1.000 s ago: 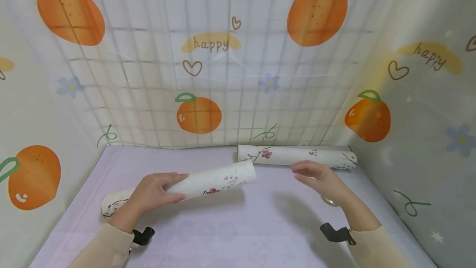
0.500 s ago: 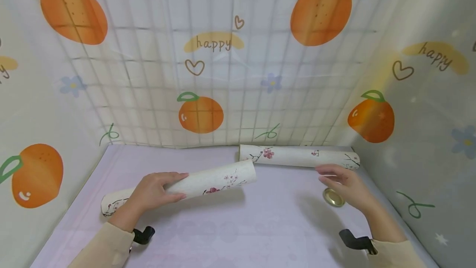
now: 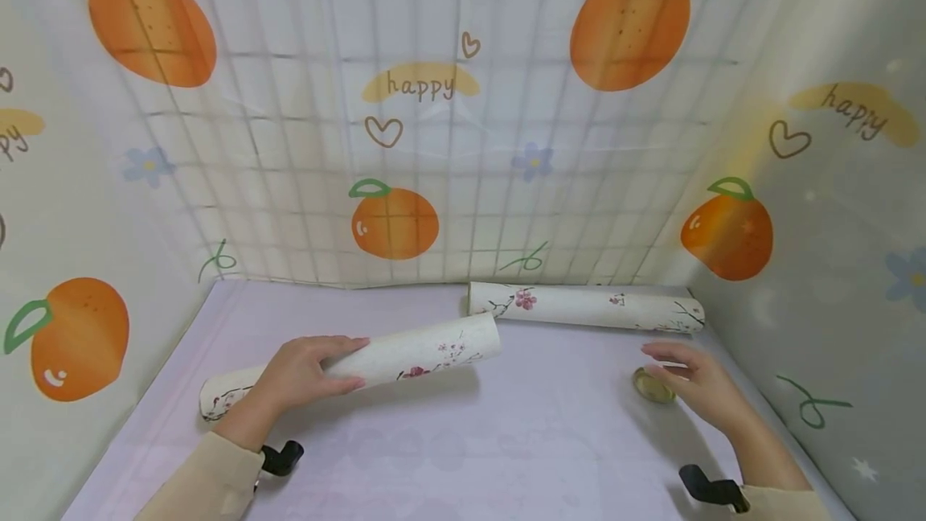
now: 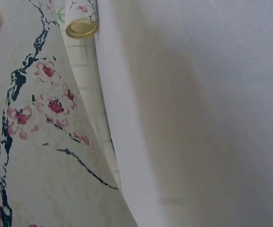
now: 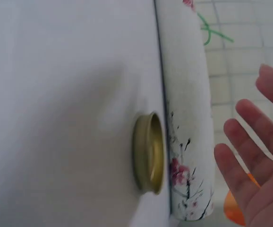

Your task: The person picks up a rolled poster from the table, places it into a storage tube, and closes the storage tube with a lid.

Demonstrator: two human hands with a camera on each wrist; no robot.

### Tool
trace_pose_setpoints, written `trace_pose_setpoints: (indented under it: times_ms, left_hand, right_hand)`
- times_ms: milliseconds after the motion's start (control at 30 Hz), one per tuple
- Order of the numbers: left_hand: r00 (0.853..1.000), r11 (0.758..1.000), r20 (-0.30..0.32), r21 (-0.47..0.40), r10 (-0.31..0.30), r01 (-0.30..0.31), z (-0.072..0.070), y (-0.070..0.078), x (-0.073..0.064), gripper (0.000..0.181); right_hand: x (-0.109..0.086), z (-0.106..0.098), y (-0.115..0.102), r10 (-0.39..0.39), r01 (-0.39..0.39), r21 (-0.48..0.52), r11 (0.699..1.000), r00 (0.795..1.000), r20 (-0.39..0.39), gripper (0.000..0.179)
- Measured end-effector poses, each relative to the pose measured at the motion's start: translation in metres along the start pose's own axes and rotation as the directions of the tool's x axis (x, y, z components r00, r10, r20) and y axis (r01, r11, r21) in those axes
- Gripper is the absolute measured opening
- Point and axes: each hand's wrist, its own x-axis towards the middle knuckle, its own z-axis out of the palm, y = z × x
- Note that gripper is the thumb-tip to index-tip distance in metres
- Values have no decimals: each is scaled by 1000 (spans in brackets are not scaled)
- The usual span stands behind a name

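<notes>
My left hand [image 3: 297, 376] grips a white cardboard tube [image 3: 427, 354] printed with plum-blossom branches, thumb and fingers round its middle. The tube is tilted, its right end raised off the table. Close up in the left wrist view, its printed side [image 4: 46, 142] fills the left part. On the right, a round gold metal cap [image 3: 654, 387] lies on the table, hollow side showing. Just above and beside it hovers my right hand [image 3: 698, 388], fingers extended and apart from the cap [image 5: 148, 153] in the right wrist view.
A second blossom-printed tube [image 3: 579, 306] lies along the table's back edge, with a gold end [image 4: 82, 28] visible in the left wrist view. Fabric walls with orange prints [image 3: 394, 223] enclose the pale lilac table [image 3: 434, 457] at the back and sides.
My right hand has moved right and toward me, from near the back tube to beside the gold cap, which was mostly hidden earlier. My left hand keeps its grip on the tube.
</notes>
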Motion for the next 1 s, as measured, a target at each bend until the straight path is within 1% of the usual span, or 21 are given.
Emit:
trace_pose_setpoints:
  times_ms: [67,167,267,400,533,667,767,1000]
  left_hand:
    - [1000,1000,1,3,-1,1,0,0,0,59]
    - [1000,1000,0,5,-6,6,0,0,0,59]
    - [1000,1000,1,4,-5,5,0,0,0,59]
    - [1000,1000,4,0,-10,10,1,1,0,59]
    - [999,999,6,-5,-32,32,1,1,1,59]
    - [999,999,2,-10,-34,34,1,0,0,59]
    - [999,999,1,-4,-33,33,1,1,0,59]
    - [1000,1000,3,7,-23,23,0,1,0,59]
  right_hand:
    - [-1,1,6,33,-32,-32,999,999,12,36]
    - [-2,3,15,55,-54,-64,996,998,11,38]
    - [-5,5,22,62,-62,-70,996,998,3,39]
    - [-6,8,29,96,-94,-64,994,995,16,43]
    - [-4,10,31,145,-142,-55,988,987,63,50]
    - [-4,13,32,208,-201,-73,977,972,106,58]
    - [-4,16,34,240,-230,-90,969,964,117,60]
    - [-3,17,34,274,-262,-103,960,954,123,64]
